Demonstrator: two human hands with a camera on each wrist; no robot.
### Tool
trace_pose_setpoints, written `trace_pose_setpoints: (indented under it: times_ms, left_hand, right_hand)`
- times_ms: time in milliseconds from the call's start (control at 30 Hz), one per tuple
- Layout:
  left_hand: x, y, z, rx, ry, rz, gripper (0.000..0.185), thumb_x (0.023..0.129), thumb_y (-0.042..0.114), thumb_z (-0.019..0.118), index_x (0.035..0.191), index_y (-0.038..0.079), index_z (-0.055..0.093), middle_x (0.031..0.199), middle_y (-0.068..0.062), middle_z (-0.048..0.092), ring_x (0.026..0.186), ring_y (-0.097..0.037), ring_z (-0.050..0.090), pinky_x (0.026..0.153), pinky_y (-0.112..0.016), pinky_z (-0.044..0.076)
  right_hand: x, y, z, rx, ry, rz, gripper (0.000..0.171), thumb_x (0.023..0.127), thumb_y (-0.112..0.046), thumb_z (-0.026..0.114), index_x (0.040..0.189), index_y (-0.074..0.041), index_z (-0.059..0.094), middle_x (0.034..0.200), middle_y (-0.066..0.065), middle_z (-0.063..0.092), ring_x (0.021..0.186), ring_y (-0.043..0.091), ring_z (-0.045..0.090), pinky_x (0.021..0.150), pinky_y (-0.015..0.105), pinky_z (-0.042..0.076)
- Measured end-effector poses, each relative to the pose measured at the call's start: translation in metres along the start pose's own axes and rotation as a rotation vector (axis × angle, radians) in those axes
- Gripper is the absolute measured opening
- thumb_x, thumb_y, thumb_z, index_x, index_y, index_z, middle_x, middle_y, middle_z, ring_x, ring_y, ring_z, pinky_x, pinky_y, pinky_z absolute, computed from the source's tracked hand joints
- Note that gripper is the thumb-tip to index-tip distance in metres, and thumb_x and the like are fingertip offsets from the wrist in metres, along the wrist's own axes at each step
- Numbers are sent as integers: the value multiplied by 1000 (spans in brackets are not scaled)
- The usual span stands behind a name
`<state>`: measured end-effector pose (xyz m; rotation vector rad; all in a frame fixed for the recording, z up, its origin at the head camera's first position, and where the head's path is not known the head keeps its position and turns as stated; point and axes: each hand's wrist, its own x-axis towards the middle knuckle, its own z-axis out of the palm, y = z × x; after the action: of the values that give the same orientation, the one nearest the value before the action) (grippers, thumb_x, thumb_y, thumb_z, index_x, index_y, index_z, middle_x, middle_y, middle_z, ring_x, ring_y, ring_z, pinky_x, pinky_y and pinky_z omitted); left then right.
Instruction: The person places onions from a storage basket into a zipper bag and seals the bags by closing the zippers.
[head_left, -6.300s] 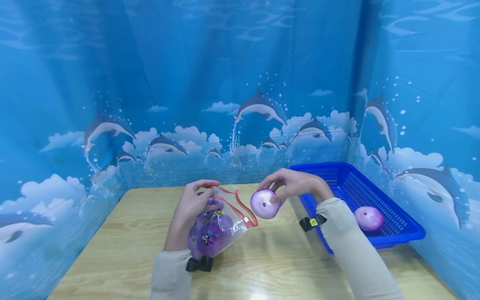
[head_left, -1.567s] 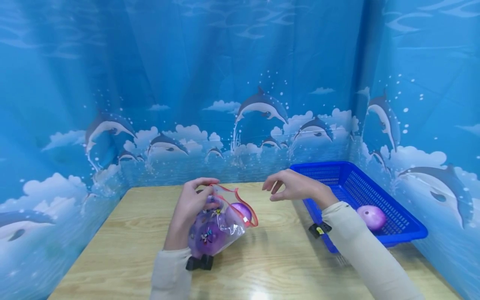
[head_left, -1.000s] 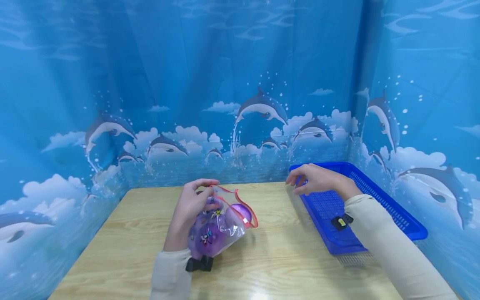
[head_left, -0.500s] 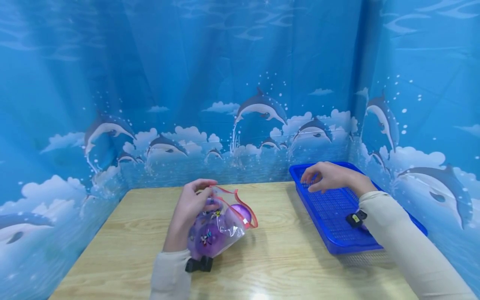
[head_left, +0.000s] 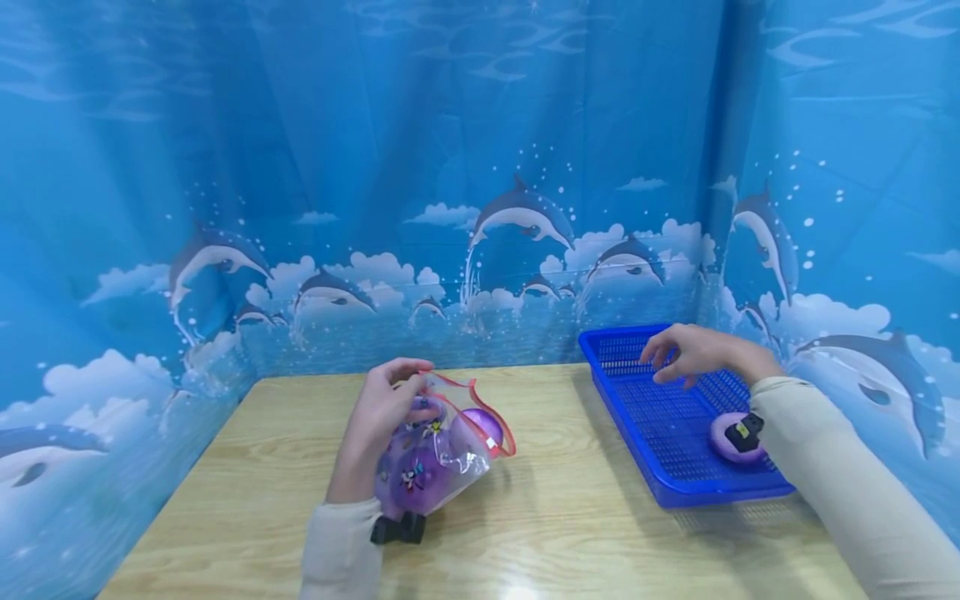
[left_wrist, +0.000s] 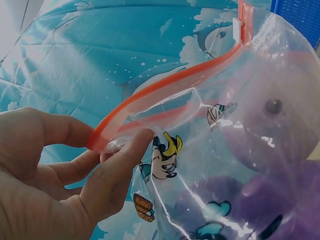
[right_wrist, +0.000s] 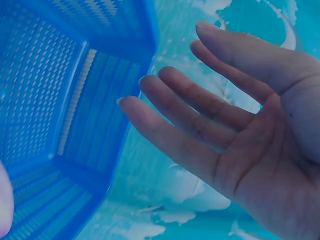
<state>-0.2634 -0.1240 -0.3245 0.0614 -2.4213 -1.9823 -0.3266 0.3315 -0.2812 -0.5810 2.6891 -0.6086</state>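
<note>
My left hand (head_left: 378, 417) pinches the red zip rim of a clear printed bag (head_left: 442, 446) that rests on the wooden table (head_left: 555, 517). Purple balls show inside the bag (left_wrist: 235, 165), one near its mouth (head_left: 483, 423). In the left wrist view my thumb and fingers (left_wrist: 120, 165) hold the red strip (left_wrist: 165, 90). My right hand (head_left: 693, 354) hovers over the far part of the blue basket (head_left: 660, 483), fingers spread and holding nothing (right_wrist: 210, 125). A purple ball (head_left: 726, 435) lies in the basket near my right wrist, partly hidden by the wrist strap.
A blue dolphin-print curtain (head_left: 450, 167) walls in the table at the back and both sides. The basket stands at the table's right edge against the curtain. Bare tabletop lies between bag and basket and toward the front.
My right hand, which had put a purple ball into the bag, has moved right, away from the bag and over the basket. The left hand and bag have stayed in place.
</note>
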Motion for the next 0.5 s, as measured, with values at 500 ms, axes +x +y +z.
trace_pose_setpoints:
  times_ms: [500]
  left_hand:
    - [-1, 0, 0, -1, -1, 22, 31, 106, 10, 49, 133, 3, 63, 129, -21, 57, 100, -26, 65, 76, -32, 68]
  right_hand:
    - [-20, 53, -6, 38, -119, 214, 47, 92, -12, 73, 133, 5, 59, 117, 24, 67, 106, 34, 68, 78, 50, 67]
